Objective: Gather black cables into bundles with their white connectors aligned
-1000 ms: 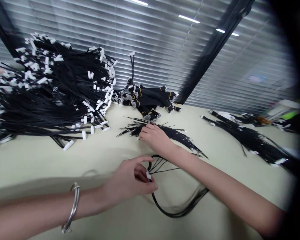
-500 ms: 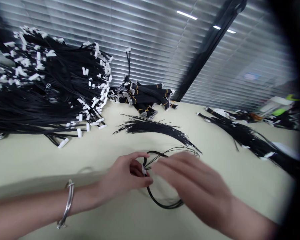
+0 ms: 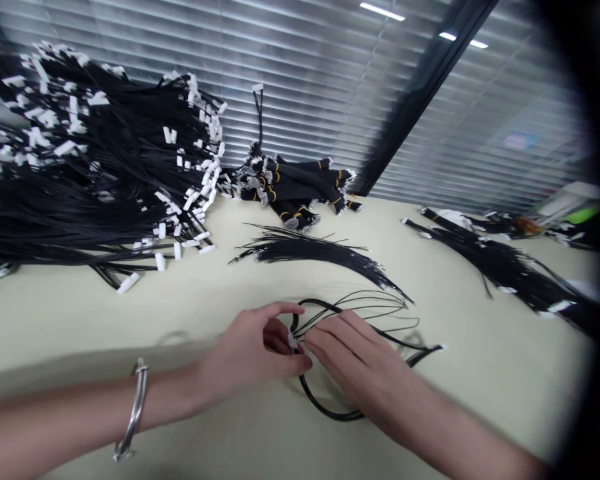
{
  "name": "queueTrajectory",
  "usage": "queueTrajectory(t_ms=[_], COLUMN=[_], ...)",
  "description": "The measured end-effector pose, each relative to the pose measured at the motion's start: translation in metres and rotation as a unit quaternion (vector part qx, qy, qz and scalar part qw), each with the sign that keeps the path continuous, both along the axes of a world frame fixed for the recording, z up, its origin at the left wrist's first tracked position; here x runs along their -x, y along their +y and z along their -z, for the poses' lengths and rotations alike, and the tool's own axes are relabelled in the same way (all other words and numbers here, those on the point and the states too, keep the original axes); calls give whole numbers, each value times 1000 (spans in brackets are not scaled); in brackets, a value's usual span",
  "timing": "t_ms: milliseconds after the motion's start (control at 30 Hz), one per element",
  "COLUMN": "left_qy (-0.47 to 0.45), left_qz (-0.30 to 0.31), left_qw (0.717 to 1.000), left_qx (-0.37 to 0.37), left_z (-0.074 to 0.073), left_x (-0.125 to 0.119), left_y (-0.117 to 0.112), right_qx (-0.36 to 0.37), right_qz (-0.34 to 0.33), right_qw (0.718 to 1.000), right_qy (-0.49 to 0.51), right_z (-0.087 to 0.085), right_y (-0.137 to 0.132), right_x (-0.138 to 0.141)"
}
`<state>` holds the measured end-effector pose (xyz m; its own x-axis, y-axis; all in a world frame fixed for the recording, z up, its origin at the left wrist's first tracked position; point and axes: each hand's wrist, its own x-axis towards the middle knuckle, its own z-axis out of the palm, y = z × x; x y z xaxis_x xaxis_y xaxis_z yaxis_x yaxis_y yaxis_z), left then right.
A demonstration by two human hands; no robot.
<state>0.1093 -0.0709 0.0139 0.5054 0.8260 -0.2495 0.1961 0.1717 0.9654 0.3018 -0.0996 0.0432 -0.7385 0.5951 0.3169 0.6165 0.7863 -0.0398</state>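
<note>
My left hand [image 3: 253, 353] pinches a small white connector [image 3: 293, 341] between thumb and fingers, low at the centre of the table. From the connector a looped bundle of thin black wires [image 3: 353, 313] runs out to the right and curls under my right hand. My right hand [image 3: 360, 363] lies over that loop, its fingertips pressed together at the connector on one of the wires. A silver bangle [image 3: 130, 420] sits on my left wrist.
A big heap of black wire harnesses with white connectors [image 3: 85, 180] fills the left. Banded black wire bundles [image 3: 295, 190] lie against the blinds. A loose fan of black wires [image 3: 310, 250] lies mid-table, and more harnesses [image 3: 500, 267] to the right. The table top [image 3: 80, 313] is pale.
My right hand left the loose fan of wires, swept back to the connector in my left hand, and now rests there. The wire loop shifted and its tail spread to the right.
</note>
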Motion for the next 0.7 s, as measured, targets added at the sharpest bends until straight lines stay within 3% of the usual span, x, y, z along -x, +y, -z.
queueTrajectory(t_ms=[167, 367, 700], left_qy=[-1, 4, 9], left_qz=[-1, 2, 9], left_qw=[1000, 1000, 1000], left_qx=[1, -9, -24], left_z=[1, -1, -1], left_x=[0, 0, -1], left_y=[2, 0, 1], right_qx=[-6, -78, -68], right_qz=[-2, -9, -7], right_qw=[1000, 995, 996], right_qy=[-17, -68, -62], right_z=[-2, -4, 1], right_y=[-1, -4, -2], right_x=[1, 5, 7])
